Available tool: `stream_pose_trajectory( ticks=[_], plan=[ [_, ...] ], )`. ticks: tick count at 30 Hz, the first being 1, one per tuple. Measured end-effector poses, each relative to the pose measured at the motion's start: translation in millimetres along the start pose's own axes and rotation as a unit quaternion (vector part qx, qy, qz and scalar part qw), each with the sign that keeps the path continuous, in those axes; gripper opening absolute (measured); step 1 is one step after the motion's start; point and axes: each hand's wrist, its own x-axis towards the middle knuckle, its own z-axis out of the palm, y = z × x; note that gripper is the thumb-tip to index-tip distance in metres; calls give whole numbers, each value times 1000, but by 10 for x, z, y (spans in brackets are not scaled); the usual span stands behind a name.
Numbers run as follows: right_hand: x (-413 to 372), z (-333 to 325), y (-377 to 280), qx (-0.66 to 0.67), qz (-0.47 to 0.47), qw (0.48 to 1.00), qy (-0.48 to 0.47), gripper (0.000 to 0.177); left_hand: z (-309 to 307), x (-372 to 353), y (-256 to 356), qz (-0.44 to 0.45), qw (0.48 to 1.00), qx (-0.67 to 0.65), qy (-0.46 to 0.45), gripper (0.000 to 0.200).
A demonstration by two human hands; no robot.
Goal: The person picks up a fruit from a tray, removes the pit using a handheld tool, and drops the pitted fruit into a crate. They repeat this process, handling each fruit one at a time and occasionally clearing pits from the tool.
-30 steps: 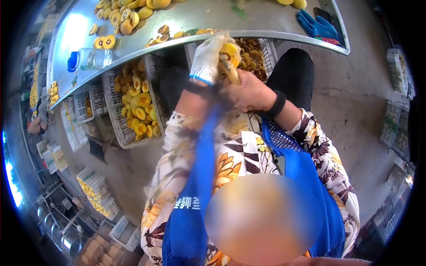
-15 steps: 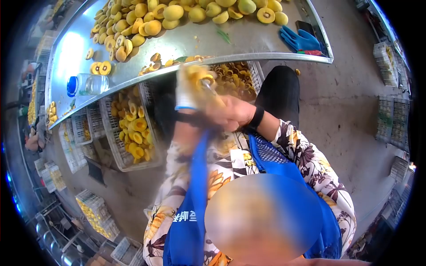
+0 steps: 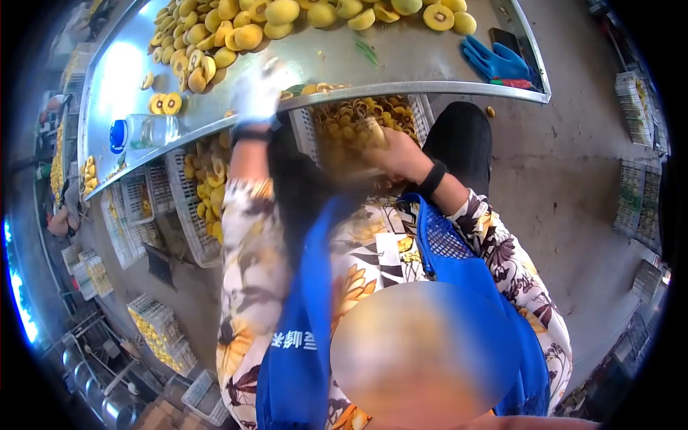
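My left hand (image 3: 258, 93), in a white glove with a blue cuff, is smeared by motion over the table's near edge, close to the peach halves; its fingers do not show clearly. My right hand (image 3: 401, 154) is bare and closed round a short pitting tool (image 3: 375, 133) with a pale, yellowish end pointing up and away. It hangs over a crate (image 3: 304, 132) of brownish-yellow pits and scraps (image 3: 351, 118) between my knees. Whole and halved yellow peaches (image 3: 247, 36) are heaped on the metal table (image 3: 322, 68).
A crate (image 3: 179, 183) of hollowed peach halves (image 3: 208, 193) stands on the floor at my left. On the table are a clear jar with a blue lid (image 3: 118, 136), blue gloves (image 3: 498, 61) and a dark phone-like object (image 3: 505, 37). More crates (image 3: 636, 201) line the right side.
My hands were together around a peach half, the tool in it. They have since parted: the left went forward and left to the table, the right moved slightly right with the tool.
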Motion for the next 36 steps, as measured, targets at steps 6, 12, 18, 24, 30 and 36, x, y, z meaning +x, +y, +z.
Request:
stream_pose_trajectory(
  ticks=[6,12,18,24,30,36],
  plan=[
    [-209,-235,-152,-16,-13,997,69,19,1282,1093,834,-52,978,56,-193,58],
    [-290,-473,-152,82,-24,987,136,18,1011,1073,875,-94,973,-133,-163,55],
    [129,-383,-463,322,-87,933,135,25,136,-41,1306,18,968,-250,-7,39],
    [182,-265,-460,353,-72,932,-29,29,-98,-662,1219,-264,696,-660,-102,41],
    [161,-211,-401,48,-119,991,21,35,-237,-597,1115,-419,533,-685,-266,52],
    [-143,-109,-571,-279,-129,943,123,34,147,-713,1087,-442,411,-794,-68,36]
  ],
)
